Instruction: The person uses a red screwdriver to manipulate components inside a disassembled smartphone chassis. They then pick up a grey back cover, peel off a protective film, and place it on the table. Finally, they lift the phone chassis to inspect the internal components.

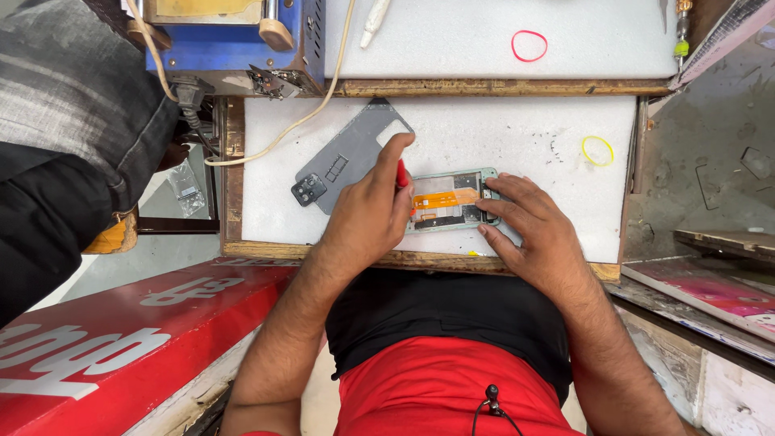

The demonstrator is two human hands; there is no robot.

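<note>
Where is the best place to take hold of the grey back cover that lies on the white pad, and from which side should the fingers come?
Probably the far upper corner of the grey back cover. It lies flat and tilted, and that corner is free. The left hand covers its near edge, and the camera block sits at its lower left corner. Come from above at the far side, pinching the thin edges.

Both my bare forearms reach forward from my body and angle inward toward each other. My left hand [367, 214] is curled, knuckles up, its fingers [393, 153] bunched in a pinch with the forefinger stretched ahead. My right hand [537, 230] lies palm down, fingers [494, 208] spread and pressing flat.
</note>
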